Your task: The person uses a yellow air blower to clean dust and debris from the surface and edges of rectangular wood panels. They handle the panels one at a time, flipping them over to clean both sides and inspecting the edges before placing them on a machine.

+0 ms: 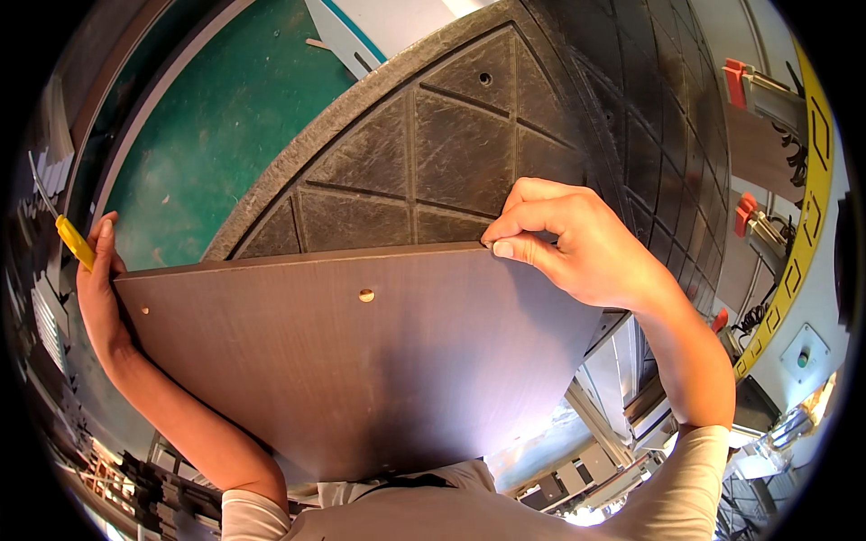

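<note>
Left hand (97, 298) grips brown panel (361, 361) left edge, yellow-handled tool (74, 242) in fingers; right hand (577, 243) pinches top edge; ribbed black mat (433, 153) behind.

Green floor (225, 135), dark ribbed mat (433, 153), red clamps (735, 81), prob. machine rt.

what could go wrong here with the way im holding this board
The board is pinched only at its top edge by the right hand, so it might slip or tip. The left hand steadies the corner while also holding a yellow-handled tool, which weakens that grip and could scratch the face. The board may also knock the ribbed black mat behind.
</note>
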{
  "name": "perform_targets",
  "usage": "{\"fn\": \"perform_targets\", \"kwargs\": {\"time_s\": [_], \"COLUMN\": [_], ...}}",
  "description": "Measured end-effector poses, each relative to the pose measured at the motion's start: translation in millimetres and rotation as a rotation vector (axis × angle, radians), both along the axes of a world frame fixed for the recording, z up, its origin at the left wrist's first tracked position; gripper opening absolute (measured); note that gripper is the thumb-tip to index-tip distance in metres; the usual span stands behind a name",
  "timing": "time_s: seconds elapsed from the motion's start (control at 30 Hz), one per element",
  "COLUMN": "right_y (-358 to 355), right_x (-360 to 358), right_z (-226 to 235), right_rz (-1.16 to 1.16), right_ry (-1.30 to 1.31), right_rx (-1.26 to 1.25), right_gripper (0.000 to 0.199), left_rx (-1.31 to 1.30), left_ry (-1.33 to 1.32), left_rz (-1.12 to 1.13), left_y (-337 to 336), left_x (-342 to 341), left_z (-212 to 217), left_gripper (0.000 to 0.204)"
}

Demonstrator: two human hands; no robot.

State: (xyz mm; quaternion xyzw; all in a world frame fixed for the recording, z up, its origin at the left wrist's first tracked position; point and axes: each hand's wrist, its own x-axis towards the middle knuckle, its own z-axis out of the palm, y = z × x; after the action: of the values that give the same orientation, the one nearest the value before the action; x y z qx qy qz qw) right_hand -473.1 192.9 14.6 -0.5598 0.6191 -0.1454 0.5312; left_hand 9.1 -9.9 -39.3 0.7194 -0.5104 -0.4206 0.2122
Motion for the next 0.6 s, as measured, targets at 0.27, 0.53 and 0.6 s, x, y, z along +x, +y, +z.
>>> {"fn": "perform_targets", "kwargs": {"time_s": [0.27, 0.53, 0.6], "right_y": [-1, 6, 12], "right_x": [4, 20, 22], "right_z": [-2, 6, 12], "right_rz": [0.017, 0.066, 0.070], "right_ry": [0.049, 0.184, 0.271], "right_rx": [-0.048, -0.251, -0.260], "right_gripper": [0.012, 0.007, 0.007], "left_rx": [0.021, 0.050, 0.047], "left_ry": [0.025, 0.034, 0.025], "left_rz": [0.009, 0.010, 0.022], "left_y": [-2, -2, -2], "left_x": [4, -6, -4], "left_z": [0, 4, 3], "left_gripper": [0.041, 0.041, 0.041]}}
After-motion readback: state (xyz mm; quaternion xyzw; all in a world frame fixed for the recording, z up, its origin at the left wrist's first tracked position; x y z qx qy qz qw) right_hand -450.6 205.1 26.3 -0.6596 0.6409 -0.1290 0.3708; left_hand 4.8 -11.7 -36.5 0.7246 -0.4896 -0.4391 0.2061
